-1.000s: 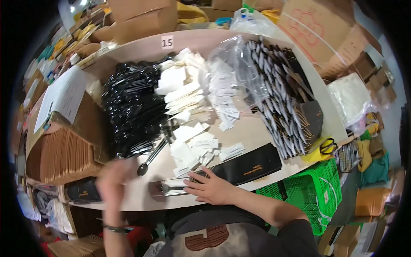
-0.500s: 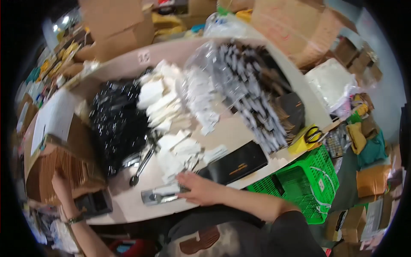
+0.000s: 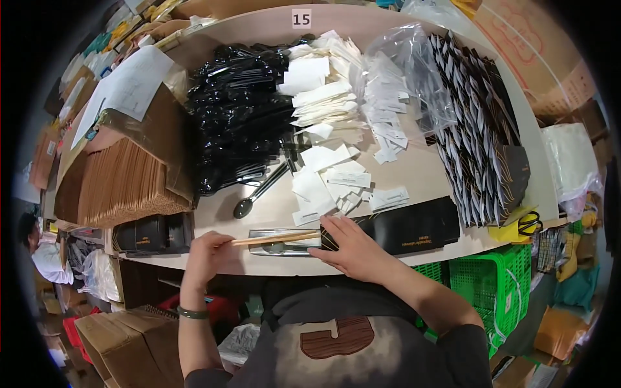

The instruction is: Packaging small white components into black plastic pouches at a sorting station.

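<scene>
Pinched in my left hand are slim tan chopsticks, pointing right toward the mouth of a black cutlery sleeve. My right hand lies across that sleeve's left end, thumb at the near edge and fingers at the far edge. A clear packet holding a spoon sticks out of the sleeve, beneath the chopsticks. Behind the packet, a loose black spoon rests on the table. White paper packets lie just beyond my right hand.
A cardboard box of upright brown strips stands at left, beside black sleeves. Farther back are heaped black wrapped spoons, white packets and filled dark sleeves. Scissors lie right, above a green basket.
My left hand has come out of the brown box and moved right, with chopsticks now in it. My right hand stays on the sleeve. The head view has shifted.
</scene>
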{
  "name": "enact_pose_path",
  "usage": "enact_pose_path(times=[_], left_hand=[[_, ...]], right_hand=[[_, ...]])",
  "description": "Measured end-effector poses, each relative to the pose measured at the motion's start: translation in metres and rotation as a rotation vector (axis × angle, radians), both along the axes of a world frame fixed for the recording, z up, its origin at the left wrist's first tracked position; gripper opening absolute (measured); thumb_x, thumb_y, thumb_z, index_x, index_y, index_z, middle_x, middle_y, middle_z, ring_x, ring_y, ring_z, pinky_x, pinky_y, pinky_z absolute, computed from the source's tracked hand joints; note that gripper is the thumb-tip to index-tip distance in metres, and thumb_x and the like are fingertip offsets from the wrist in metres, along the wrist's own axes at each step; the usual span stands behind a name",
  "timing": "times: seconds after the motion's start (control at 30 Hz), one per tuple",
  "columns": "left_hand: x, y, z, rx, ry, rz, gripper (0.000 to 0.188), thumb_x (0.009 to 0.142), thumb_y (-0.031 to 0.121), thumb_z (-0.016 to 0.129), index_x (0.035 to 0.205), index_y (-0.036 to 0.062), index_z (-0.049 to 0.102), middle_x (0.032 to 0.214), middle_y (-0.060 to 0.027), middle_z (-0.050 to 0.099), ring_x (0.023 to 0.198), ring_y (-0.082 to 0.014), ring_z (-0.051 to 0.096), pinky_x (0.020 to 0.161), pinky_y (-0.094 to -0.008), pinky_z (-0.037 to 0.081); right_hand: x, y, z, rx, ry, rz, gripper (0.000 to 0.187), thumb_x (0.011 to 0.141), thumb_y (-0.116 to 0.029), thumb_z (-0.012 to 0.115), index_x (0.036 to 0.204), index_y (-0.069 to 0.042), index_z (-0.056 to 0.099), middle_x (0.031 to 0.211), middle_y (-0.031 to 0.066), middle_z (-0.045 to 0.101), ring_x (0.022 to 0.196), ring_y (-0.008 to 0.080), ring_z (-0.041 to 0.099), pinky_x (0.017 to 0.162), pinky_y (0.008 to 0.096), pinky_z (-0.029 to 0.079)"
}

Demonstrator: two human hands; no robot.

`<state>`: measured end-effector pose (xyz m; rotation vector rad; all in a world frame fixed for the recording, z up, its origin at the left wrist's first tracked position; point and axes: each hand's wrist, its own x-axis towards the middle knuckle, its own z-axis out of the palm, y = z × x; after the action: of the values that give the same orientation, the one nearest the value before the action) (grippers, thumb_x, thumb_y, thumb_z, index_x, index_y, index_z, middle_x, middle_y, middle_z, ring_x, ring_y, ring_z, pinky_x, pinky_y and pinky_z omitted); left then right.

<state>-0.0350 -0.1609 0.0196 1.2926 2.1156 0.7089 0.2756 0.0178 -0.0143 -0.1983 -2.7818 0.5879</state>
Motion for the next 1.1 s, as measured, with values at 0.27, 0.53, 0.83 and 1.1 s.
enact_pose_path(times=[0.27, 0.53, 0.83, 1.1], left_hand=[[0.089, 0.049, -0.022, 0.084, 0.195, 0.186, 0.034, 0.08, 0.011, 0.08, 0.106, -0.0016, 0.061, 0.097, -0.0152, 0.062, 0.088, -0.0276, 0.066, 0.077, -0.0358, 0.055], [0.126, 0.05, 0.009, 0.031, -0.51, -0.101, 0.07, 0.083, 0.019, 0.081, 0.14, 0.0008, 0.045, 0.112, -0.0163, 0.064, 0.106, -0.0299, 0.065, 0.094, -0.0396, 0.051], [0.099, 0.059, 0.026, 0.488, 0.76, -0.193, 0.027, 0.067, 0.009, 0.077, 0.085, 0.0098, 0.056, 0.074, -0.0109, 0.054, 0.067, -0.0341, 0.056, 0.058, -0.045, 0.043], [0.13, 0.04, 0.002, -0.038, -0.341, -0.223, 0.038, 0.076, 0.014, 0.083, 0.106, 0.0019, 0.063, 0.082, -0.0008, 0.061, 0.071, -0.0115, 0.054, 0.068, -0.0269, 0.048]], right_hand=[[-0.012, -0.014, 0.012, -0.064, 0.031, -0.137, 0.049, 0.073, -0.022, 0.082, 0.111, -0.003, 0.058, 0.136, 0.0263, 0.049, 0.123, 0.0435, 0.049, 0.106, 0.051, 0.041], [0.001, -0.005, 0.011, -0.102, 0.034, -0.09, 0.052, 0.066, -0.015, 0.081, 0.112, -0.007, 0.058, 0.129, 0.0211, 0.053, 0.12, 0.0404, 0.052, 0.103, 0.05, 0.043], [-0.004, 0.027, 0.127, 0.247, 0.083, -0.061, 0.013, 0.081, -0.022, 0.067, 0.079, -0.009, 0.066, 0.089, 0.0096, 0.056, 0.086, 0.0276, 0.06, 0.07, 0.0391, 0.048], [0.104, 0.151, 0.135, 0.299, 0.049, -0.35, 0.037, 0.072, -0.034, 0.085, 0.088, -0.006, 0.068, 0.136, 0.0199, 0.055, 0.126, 0.0381, 0.051, 0.106, 0.0497, 0.041]])
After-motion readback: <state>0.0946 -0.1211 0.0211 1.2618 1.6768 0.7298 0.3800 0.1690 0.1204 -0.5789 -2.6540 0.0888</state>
